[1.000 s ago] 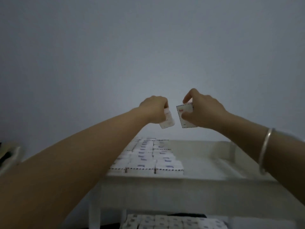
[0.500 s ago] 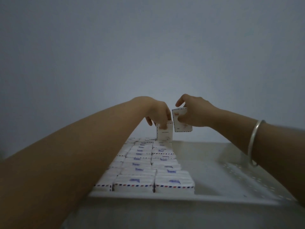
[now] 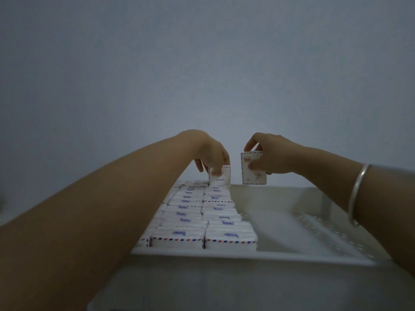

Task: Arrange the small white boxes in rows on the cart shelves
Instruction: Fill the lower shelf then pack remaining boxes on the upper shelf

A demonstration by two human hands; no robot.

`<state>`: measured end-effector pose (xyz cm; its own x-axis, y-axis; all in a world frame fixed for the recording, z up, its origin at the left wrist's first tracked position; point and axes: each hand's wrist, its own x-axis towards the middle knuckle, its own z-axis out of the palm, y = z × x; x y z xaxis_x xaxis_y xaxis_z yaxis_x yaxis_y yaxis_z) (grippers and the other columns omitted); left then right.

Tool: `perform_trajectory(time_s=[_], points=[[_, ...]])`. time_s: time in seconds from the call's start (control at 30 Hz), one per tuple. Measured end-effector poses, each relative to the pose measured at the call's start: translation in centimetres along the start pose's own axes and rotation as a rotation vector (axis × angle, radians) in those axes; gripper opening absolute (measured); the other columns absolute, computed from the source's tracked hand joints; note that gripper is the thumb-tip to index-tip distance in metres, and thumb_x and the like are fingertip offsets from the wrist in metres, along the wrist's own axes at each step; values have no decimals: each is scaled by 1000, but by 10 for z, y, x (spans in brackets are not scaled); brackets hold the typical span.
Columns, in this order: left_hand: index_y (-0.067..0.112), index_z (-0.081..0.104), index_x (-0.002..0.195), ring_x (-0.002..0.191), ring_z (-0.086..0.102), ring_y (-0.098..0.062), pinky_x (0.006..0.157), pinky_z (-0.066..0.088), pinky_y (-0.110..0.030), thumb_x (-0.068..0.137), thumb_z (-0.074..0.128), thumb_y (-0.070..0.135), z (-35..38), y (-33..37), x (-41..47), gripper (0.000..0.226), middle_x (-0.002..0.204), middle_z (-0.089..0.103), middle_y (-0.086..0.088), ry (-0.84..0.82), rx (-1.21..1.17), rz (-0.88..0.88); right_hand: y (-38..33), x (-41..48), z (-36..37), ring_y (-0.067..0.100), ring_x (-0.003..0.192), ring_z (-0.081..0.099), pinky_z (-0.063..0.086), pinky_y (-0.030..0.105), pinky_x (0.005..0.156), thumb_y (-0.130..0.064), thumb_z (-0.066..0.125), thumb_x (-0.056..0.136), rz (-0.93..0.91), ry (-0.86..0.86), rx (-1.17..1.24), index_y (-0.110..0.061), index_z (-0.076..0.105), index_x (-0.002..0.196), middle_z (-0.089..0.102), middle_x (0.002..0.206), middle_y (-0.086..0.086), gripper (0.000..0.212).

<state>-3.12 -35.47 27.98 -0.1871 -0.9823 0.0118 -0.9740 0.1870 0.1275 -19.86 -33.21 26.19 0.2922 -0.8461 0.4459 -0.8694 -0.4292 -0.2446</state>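
Note:
Several small white boxes with red-and-blue dashed edges stand packed in rows (image 3: 202, 217) on the left half of the white cart's top shelf (image 3: 247, 255). My left hand (image 3: 212, 154) reaches to the far end of the right-hand row and pinches the top of a white box (image 3: 222, 178) that stands upright there, touching the row. My right hand (image 3: 271, 157) holds a second white box (image 3: 253, 168) upright in the air just right of it, above the shelf's far rim.
The right half of the shelf (image 3: 292, 223) holds no boxes; its perforated floor and raised side wall (image 3: 323, 205) show. A plain grey wall (image 3: 202, 75) stands behind the cart. A silver bangle (image 3: 357, 194) sits on my right wrist.
Both hands have come down and forward from mid-air to the shelf's far end. The left hand's box now stands at the end of the row; the right hand's box hangs lower, further right.

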Motion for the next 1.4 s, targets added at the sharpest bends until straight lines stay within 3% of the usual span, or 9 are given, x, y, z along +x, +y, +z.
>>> perform_trajectory(time_s=[0.13, 0.3, 0.43, 0.67, 0.87, 1.0, 1.07, 1.27, 1.4], points=[[23, 47, 137, 100, 57, -18, 89, 54, -30, 92, 62, 12, 7, 5, -2, 49, 109, 54, -1, -17, 39, -22, 3, -1, -1, 21, 87, 64, 57, 27, 62, -17, 64, 89, 2, -44, 13, -22, 47, 109, 60, 115, 7, 28], [21, 47, 140, 121, 53, -22, 103, 46, -35, 90, 63, 12, 14, 16, -12, 53, 136, 52, -5, -17, 213, -44, 2, -4, 2, 22, 91, 63, 58, 28, 63, -14, 67, 87, -1, -87, 51, -21, 48, 108, 57, 117, 7, 29], [24, 35, 149, 141, 31, -21, 113, 26, -34, 97, 36, 6, 7, 24, -29, 55, 155, 32, -2, 129, 369, 10, 0, -7, 2, 22, 92, 61, 57, 27, 60, -15, 67, 86, -6, -102, 56, -20, 48, 109, 55, 117, 6, 30], [12, 34, 148, 142, 30, -26, 116, 25, -42, 105, 28, 34, 26, 31, -29, 49, 155, 32, -8, -138, 388, -44, -1, -17, -2, 24, 95, 64, 59, 30, 67, -16, 66, 88, 17, -91, -7, -19, 49, 116, 58, 117, 8, 32], [22, 19, 154, 147, 19, -24, 120, 14, -43, 105, 25, 33, 40, 27, -36, 51, 160, 20, -3, -137, 216, 3, -11, -49, -17, 18, 89, 63, 58, 34, 74, -20, 65, 86, -48, -54, 15, -26, 49, 106, 60, 107, -1, 26], [23, -9, 154, 150, 2, -23, 121, 4, -46, 103, 19, 50, 52, 19, -45, 64, 163, -3, -1, -208, 220, -14, -13, -91, -27, 5, 82, 57, 48, 18, 60, -29, 66, 85, -107, -44, -17, -35, 49, 100, 60, 96, -14, 23], [22, -5, 155, 150, 4, -22, 121, 4, -44, 105, 15, 44, 53, 21, -49, 58, 163, -2, 0, -181, 223, -25, -14, -111, -30, 8, 78, 62, 51, 15, 52, -24, 68, 86, -93, -153, 103, -35, 51, 97, 61, 94, -13, 23], [14, 37, 146, 131, 45, -27, 110, 34, -43, 101, 18, 55, 52, 36, -81, 64, 150, 39, -8, -95, 60, -132, -18, -159, -27, 7, 87, 66, 55, 20, 75, -29, 67, 86, -137, -350, 339, -41, 64, 98, 69, 96, -12, 16], [13, 44, 143, 138, 36, -24, 114, 24, -39, 102, 25, 50, 47, 40, -121, 59, 153, 36, -5, 78, -51, -23, -30, -172, -27, 12, 93, 61, 49, 27, 84, -26, 51, 95, -118, -304, 340, -35, 67, 99, 68, 103, -8, 19]])
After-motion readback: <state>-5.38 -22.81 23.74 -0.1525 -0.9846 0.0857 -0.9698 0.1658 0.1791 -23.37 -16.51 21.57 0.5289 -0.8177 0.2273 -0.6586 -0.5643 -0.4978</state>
